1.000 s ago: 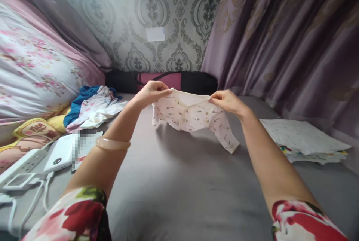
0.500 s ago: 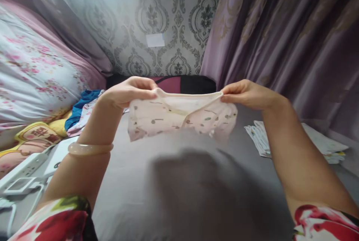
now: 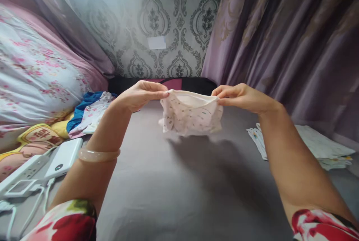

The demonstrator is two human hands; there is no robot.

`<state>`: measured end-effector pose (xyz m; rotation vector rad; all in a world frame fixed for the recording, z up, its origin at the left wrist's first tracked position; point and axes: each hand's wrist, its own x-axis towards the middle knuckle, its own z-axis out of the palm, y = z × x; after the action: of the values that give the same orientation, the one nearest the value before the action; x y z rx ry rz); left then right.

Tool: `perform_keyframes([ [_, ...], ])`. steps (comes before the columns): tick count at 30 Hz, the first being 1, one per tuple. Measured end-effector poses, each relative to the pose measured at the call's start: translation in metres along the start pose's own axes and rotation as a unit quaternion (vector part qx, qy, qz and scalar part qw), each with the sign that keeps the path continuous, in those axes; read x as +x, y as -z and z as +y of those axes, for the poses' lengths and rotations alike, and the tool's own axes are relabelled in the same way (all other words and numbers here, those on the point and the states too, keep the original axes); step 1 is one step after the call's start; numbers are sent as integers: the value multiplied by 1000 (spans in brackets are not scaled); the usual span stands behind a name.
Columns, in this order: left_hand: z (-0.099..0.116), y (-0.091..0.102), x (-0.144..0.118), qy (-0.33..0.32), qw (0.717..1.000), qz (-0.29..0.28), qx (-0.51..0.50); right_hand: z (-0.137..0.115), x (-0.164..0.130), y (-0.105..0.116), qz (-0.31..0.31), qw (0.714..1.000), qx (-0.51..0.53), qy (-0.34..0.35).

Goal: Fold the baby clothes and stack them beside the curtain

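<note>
The person's left hand (image 3: 137,95) and right hand (image 3: 245,98) are raised in front, and between them is a small white garment (image 3: 193,118) with a little scattered print. The fingers of the left hand pinch one end of its neckline, and the fingers of the right hand pinch the other end, so the edge is stretched between the two. The body of the garment hangs down below the fingers, a bit blurred at its lower part. Under the fingers lies a grey sheet (image 3: 168,188), on which a dark shadow falls below the garment.

On the left wrist, nearer to the viewer than the fingers, there is a pale bracelet (image 3: 99,155). To the left of the left fingers lies a heap of clothes (image 3: 94,112), blue and white, and beside it a yellow cushion (image 3: 40,134). Nearer than these, well apart from the fingers, are a white power bank (image 3: 65,158) and a white power strip (image 3: 30,169) with cables. To the right of the right fingers, partly behind the forearm, are folded white cloths (image 3: 322,140). Just beyond the fingers lies a black and pink bag (image 3: 199,82), before the patterned wall (image 3: 179,20).
</note>
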<state>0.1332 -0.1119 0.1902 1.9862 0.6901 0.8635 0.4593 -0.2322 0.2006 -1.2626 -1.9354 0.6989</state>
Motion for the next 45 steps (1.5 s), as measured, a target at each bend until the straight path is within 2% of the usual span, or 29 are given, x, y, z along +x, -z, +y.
perform_keyframes([
  [2, 1, -2, 2, 0, 999, -15, -34, 1, -1, 1, -17, 998, 53, -1],
  [3, 1, -3, 3, 13, 1000, -20, -18, 2, -1, 1, -3, 999, 53, -7],
  [6, 2, -5, 7, 45, 997, -29, 49, 4, -1, 3, 40, 999, -9, -17],
  [10, 4, -11, 11, -8, 1000, -17, -10, 9, 0, 5, 20, 1000, -18, -5],
  [13, 4, -15, 13, 17, 999, -27, 21, 13, 1, 5, 43, 998, -48, -22],
  [17, 2, -19, 16, -18, 997, -31, -73, 14, 1, 5, 47, 999, -14, 1],
  [19, -1, -20, 20, -16, 996, -29, -77, 16, 3, 3, 82, 997, -5, 0],
  [24, -17, -24, 36, 23, 999, 35, -31, 31, 14, -7, 178, 984, 2, -19],
  [32, -21, -36, 46, 62, 988, 76, -119, 60, 35, -15, 286, 958, -1, 2],
  [36, -24, -48, 51, 62, 986, 94, -124, 70, 45, -21, 346, 934, -90, -13],
  [39, -27, -61, 53, 38, 986, 129, -99, 69, 47, -28, 381, 907, -177, -38],
  [42, -32, -71, 53, 0, 983, 172, -66, 63, 45, -36, 395, 883, -247, -49],
  [45, -35, -73, 50, -27, 978, 208, -6, 58, 39, -43, 399, 871, -286, -20],
])
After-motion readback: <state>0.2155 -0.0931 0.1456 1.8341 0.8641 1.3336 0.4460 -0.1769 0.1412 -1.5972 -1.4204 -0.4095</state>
